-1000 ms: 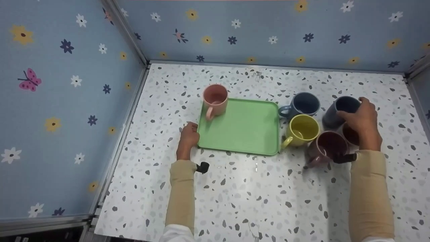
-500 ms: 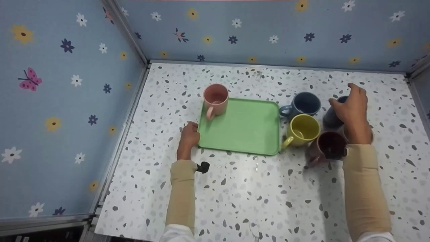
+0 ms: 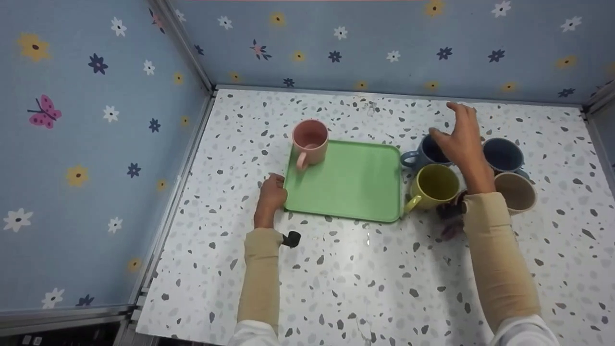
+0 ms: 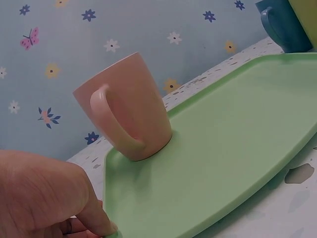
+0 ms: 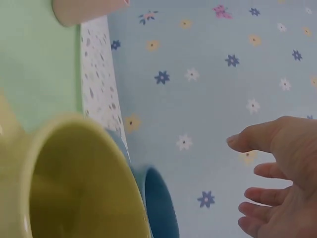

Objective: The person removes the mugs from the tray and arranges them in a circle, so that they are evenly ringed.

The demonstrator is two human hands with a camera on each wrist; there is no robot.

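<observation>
At the left edge of a green tray [image 3: 353, 185], my left hand [image 3: 273, 194] grips the rim, thumb on top in the left wrist view. A pink mug [image 4: 131, 109] stands upright on the tray's far left corner. My right hand [image 3: 461, 144] hovers with spread fingers over a blue mug [image 3: 424, 157] beside the tray, holding nothing. In front of that mug is a yellow mug [image 3: 435, 185]. Farther right stand a second blue mug [image 3: 503, 156] and a beige-rimmed mug [image 3: 515, 192]. My right wrist and sleeve mostly hide a dark pink mug [image 3: 451, 230].
The speckled white table [image 3: 336, 278] extends in front of the tray and to both sides. Blue flowered panels [image 3: 365, 38] close off the back and left. The mugs on the right stand close together, near the tray's right edge.
My right hand has let go of the right-hand blue mug, lifted, and moved left over the other blue mug. My left hand, the tray and the pink mug have stayed in place.
</observation>
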